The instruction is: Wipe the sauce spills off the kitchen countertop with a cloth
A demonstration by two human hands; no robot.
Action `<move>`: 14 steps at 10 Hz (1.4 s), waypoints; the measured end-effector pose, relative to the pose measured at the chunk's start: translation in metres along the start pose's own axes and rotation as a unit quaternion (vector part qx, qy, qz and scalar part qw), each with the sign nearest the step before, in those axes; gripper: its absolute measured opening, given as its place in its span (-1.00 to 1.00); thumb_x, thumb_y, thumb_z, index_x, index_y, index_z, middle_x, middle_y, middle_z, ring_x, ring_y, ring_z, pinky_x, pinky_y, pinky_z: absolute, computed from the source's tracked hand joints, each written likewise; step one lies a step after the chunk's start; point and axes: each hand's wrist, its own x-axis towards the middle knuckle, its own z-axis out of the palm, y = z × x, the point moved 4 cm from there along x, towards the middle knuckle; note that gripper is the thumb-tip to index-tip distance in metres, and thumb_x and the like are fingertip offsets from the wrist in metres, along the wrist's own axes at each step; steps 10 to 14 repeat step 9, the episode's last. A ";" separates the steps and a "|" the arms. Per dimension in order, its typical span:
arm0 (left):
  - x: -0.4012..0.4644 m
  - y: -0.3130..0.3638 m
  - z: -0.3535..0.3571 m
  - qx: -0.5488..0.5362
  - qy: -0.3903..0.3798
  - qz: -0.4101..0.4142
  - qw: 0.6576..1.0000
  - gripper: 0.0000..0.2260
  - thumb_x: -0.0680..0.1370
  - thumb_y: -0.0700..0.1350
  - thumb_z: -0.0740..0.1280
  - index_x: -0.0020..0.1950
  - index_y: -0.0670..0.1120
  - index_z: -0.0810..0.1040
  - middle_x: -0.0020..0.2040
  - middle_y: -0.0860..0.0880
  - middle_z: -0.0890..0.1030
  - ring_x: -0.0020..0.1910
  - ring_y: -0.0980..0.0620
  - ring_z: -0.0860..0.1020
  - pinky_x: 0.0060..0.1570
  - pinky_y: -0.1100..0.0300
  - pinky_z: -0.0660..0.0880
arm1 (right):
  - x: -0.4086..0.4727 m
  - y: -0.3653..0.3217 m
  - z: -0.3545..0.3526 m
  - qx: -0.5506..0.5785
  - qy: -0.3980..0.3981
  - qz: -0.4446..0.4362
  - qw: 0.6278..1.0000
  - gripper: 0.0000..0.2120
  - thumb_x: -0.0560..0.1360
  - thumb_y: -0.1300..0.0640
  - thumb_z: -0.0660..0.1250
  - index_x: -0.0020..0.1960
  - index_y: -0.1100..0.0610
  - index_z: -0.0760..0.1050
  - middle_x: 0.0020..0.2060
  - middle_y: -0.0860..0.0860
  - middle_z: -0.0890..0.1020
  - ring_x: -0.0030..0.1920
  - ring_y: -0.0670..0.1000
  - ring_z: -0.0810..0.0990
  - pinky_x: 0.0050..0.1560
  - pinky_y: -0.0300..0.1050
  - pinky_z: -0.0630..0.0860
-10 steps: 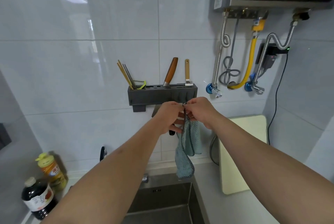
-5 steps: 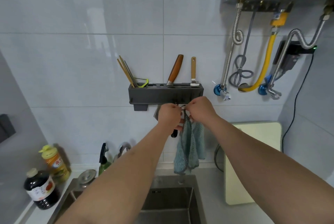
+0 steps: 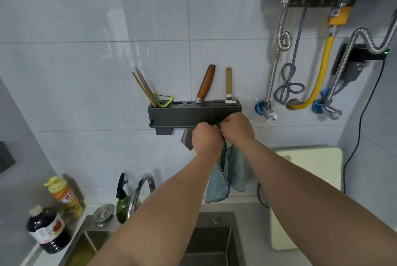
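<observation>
A light blue cloth (image 3: 231, 174) with dark edging hangs below the dark grey wall rack (image 3: 171, 115), over the sink. My left hand (image 3: 206, 139) and my right hand (image 3: 237, 129) meet at the cloth's top, just under the rack's lower rail. The fingers of both hands are curled and pinch the cloth's top end there. What the cloth hangs from is hidden behind my hands. No sauce spill shows on the strip of countertop (image 3: 253, 227) in view.
The rack holds chopsticks (image 3: 144, 87), a knife (image 3: 205, 84) and a small tool. A steel sink (image 3: 212, 242) with a tap (image 3: 139, 192) lies below. Two bottles (image 3: 48, 229) stand left. A pale cutting board (image 3: 309, 179) leans at the right. Hoses and valves hang under the heater.
My view has tilted down, so more of the sink, tap and bottles shows. Both hands have stayed together at the cloth's top under the rack.
</observation>
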 end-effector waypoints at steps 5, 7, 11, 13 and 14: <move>-0.002 -0.032 0.019 0.038 -0.122 0.002 0.992 -0.83 0.45 -0.25 0.29 -0.35 -0.24 0.51 -0.37 -0.14 0.61 -0.37 -0.13 0.57 -0.44 0.14 0.50 | -0.010 0.005 0.010 -0.048 -0.022 -0.077 0.996 -0.84 0.62 0.08 0.29 0.01 0.08 0.64 -0.12 0.00 0.65 -0.08 0.05 0.62 -0.03 -0.04 0.56; -0.022 -0.065 -0.017 -0.003 -0.151 -0.014 0.988 -0.74 0.47 -0.11 0.33 -0.15 -0.33 0.62 -0.26 -0.26 0.67 -0.38 -0.07 0.57 -0.25 -0.19 0.66 | -0.037 0.031 0.021 0.045 -0.039 -0.056 0.997 -0.94 0.55 0.16 0.32 -0.04 0.12 0.57 -0.16 0.01 0.61 -0.11 0.03 0.57 -0.07 -0.05 0.50; -0.050 -0.082 -0.061 0.049 -0.305 -0.050 0.950 -0.90 0.66 -0.25 0.24 0.00 -0.19 0.52 -0.16 -0.14 0.55 -0.28 -0.08 0.55 -0.24 0.07 0.63 | -0.076 0.053 0.043 0.058 -0.165 0.011 0.985 -0.86 0.53 0.16 0.35 -0.13 0.22 0.60 -0.21 0.12 0.66 -0.18 0.07 0.63 -0.09 0.00 0.58; -0.050 -0.082 -0.061 0.049 -0.305 -0.050 0.950 -0.90 0.66 -0.25 0.24 0.00 -0.19 0.52 -0.16 -0.14 0.55 -0.28 -0.08 0.55 -0.24 0.07 0.63 | -0.076 0.053 0.043 0.058 -0.165 0.011 0.985 -0.86 0.53 0.16 0.35 -0.13 0.22 0.60 -0.21 0.12 0.66 -0.18 0.07 0.63 -0.09 0.00 0.58; -0.050 -0.082 -0.061 0.049 -0.305 -0.050 0.950 -0.90 0.66 -0.25 0.24 0.00 -0.19 0.52 -0.16 -0.14 0.55 -0.28 -0.08 0.55 -0.24 0.07 0.63 | -0.076 0.053 0.043 0.058 -0.165 0.011 0.985 -0.86 0.53 0.16 0.35 -0.13 0.22 0.60 -0.21 0.12 0.66 -0.18 0.07 0.63 -0.09 0.00 0.58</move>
